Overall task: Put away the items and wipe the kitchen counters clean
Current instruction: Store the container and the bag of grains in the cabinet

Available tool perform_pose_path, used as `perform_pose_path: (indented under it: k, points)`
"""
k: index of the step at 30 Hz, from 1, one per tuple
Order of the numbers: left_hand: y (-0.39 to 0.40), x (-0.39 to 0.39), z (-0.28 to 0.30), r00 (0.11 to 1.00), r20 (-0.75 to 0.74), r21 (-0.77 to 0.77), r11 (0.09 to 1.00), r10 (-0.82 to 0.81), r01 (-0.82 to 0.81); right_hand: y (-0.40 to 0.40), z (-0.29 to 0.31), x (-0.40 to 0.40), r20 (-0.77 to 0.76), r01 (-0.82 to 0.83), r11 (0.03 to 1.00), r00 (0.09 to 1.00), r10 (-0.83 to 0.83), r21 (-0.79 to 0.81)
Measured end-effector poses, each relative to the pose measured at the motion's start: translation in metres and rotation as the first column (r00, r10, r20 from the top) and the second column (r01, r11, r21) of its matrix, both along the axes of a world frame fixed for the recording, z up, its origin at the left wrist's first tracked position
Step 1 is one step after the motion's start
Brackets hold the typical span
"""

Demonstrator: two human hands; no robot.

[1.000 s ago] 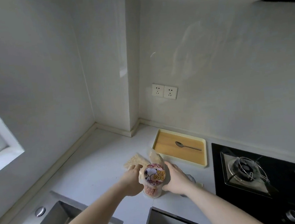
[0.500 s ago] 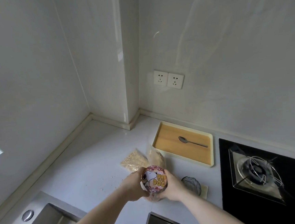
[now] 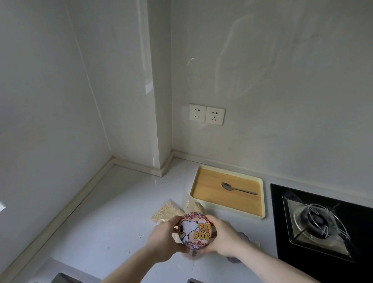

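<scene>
Jar [image 3: 194,230] body mostly hidden behind its printed lid and both hands; contents can't be made out. Dark object [image 3: 242,235] behind right hand [image 3: 223,237] only partly seen. Left hand [image 3: 165,240] and right hand both curled around jar, held over counter [image 3: 111,215] front edge. Oat bags [image 3: 164,212] behind it, spoon [image 3: 238,188] in tray [image 3: 262,200]. Vs 0.5 s ago: lid tilted more toward cam, grip same.

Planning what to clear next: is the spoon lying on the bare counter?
No, the spoon lies inside the wooden tray against the back wall, not on the counter.
</scene>
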State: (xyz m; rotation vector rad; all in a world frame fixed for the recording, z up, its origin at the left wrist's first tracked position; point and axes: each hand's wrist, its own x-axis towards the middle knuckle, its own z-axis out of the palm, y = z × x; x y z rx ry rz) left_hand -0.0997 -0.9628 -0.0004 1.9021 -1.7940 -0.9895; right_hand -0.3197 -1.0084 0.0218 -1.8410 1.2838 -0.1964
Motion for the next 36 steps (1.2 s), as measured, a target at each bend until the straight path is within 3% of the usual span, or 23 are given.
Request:
perform_pose_path:
  k: [6,11,19,27,32,36]
  points:
    - [0.016,0.016,0.071,0.993,-0.117,-0.194,0.981,-0.020,-0.003,0.002,0.074,-0.003,0.077,-0.053,0.996,0.995,0.059,-0.070]
    - [0.034,0.023,0.177,0.981,-0.177,-0.443,0.896,-0.075,-0.012,0.007,0.165,-0.002,0.240,-0.074,0.976,0.963,0.123,-0.206]
    - [0.043,0.030,0.345,0.927,-0.339,-0.697,0.705,-0.164,-0.131,0.027,0.325,0.015,0.565,0.039,0.914,0.796,0.216,-0.405]
    - [0.044,0.013,0.486,0.919,-0.310,-0.829,0.542,-0.243,-0.136,0.039,0.451,0.031,0.707,0.260,0.758,0.617,0.345,-0.598]
    - [0.029,-0.006,0.549,0.910,-0.330,-0.861,0.474,-0.250,-0.182,0.034,0.513,0.035,0.716,0.411,0.625,0.591,0.373,-0.664]
    - [0.008,-0.020,0.582,0.914,-0.334,-0.865,0.460,-0.230,-0.200,0.021,0.545,0.037,0.747,0.508,0.573,0.578,0.327,-0.644]
